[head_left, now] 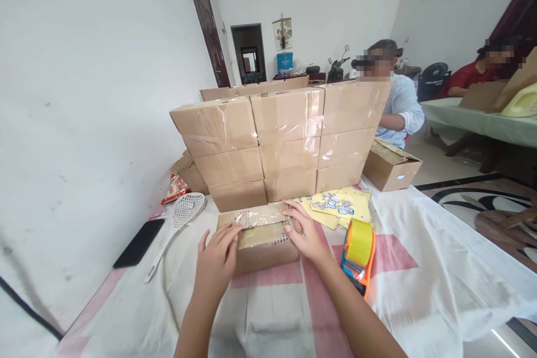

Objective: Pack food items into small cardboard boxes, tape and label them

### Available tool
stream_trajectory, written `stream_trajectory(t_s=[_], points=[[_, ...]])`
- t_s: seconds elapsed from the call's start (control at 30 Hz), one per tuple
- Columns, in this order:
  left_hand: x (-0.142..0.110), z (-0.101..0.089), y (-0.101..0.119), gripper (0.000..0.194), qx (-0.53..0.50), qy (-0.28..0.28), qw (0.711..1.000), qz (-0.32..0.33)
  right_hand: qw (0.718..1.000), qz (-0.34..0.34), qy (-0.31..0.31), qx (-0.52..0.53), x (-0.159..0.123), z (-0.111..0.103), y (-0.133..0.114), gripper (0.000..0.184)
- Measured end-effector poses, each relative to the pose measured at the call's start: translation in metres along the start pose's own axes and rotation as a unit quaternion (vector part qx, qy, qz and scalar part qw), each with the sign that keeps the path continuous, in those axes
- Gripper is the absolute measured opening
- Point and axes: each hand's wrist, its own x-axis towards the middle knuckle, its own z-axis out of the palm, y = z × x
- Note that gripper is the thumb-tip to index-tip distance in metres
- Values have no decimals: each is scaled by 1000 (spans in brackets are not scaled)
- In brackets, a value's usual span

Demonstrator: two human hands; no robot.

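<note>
Box (265,256) sits between left hand (218,247) and right hand (307,235), both touching its top, each grip wide.

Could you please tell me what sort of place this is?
Probably a room in a home: a hanging picture is on the far wall, what seems a scooter stands below, and a pink-and-white tablecloth lies under cardboard boxes.
</note>
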Motion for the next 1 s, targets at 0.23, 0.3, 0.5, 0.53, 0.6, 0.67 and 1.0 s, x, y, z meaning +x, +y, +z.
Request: stream_trajectory(t_s=[0.23, 0.3, 0.5, 0.53, 0.6, 0.67, 1.0], points=[[-14, 0, 9, 38, 44, -20, 999, 17, 983, 92, 128, -98, -6, -69, -49, 26], [-14, -1, 9, 38, 47, -21, 999, 13, 970, 164, 151, -95, -15, -108, -65, 27], [-14, -1, 8, 40, 45, -11, 999, 15, 912, 316, 261, -18, -75, -196, -64, 34], [-14, -1, 8, 42, 45, -10, 999, 16, 905, 341, 254, -8, -85, -204, -59, 33], [-13, -1, 7, 44, 46, -11, 999, 15, 893, 381, 239, 21, -100, -212, -48, 31], [-13, -1, 7, 47, 46, -16, 999, 8, 884, 397, 240, 61, -104, -213, -38, 30], [-14, 7, -2, 54, 58, 7, 998, 3, 880, 408, 183, 163, -75, -128, -5, 38]])
